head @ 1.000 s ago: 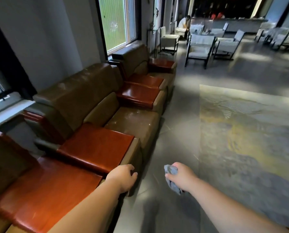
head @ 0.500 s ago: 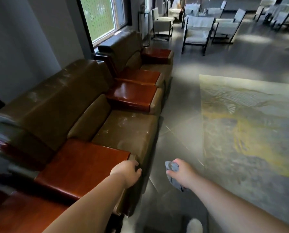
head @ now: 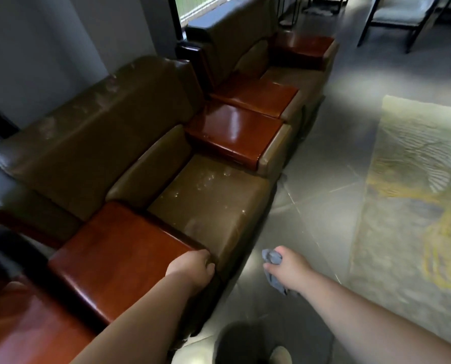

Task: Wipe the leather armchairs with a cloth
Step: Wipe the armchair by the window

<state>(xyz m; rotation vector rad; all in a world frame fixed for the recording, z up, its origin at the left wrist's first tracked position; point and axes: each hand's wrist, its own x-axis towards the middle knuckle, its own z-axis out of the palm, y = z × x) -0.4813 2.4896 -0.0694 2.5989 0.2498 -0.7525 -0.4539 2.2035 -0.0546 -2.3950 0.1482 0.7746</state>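
A brown leather armchair (head: 208,206) with a dusty, speckled seat stands in front of me, flanked by glossy red-brown wooden armrests (head: 119,261). My left hand (head: 192,269) hangs with loosely curled fingers at the front corner of the near armrest, holding nothing. My right hand (head: 287,269) grips a crumpled grey cloth (head: 273,274) above the floor, just right of the chair's front. A second leather armchair (head: 245,40) stands farther along the wall.
Grey tiled floor (head: 324,164) runs along the chairs' fronts. A yellow-grey patterned rug (head: 416,200) covers the floor to the right. Dark-framed chairs (head: 402,19) stand at the far end. My shoe (head: 279,355) shows at the bottom edge.
I have walked forward along the row and my view has tipped down. The middle armchair is now closer. Both hands keep their pose, the right still holding the cloth.
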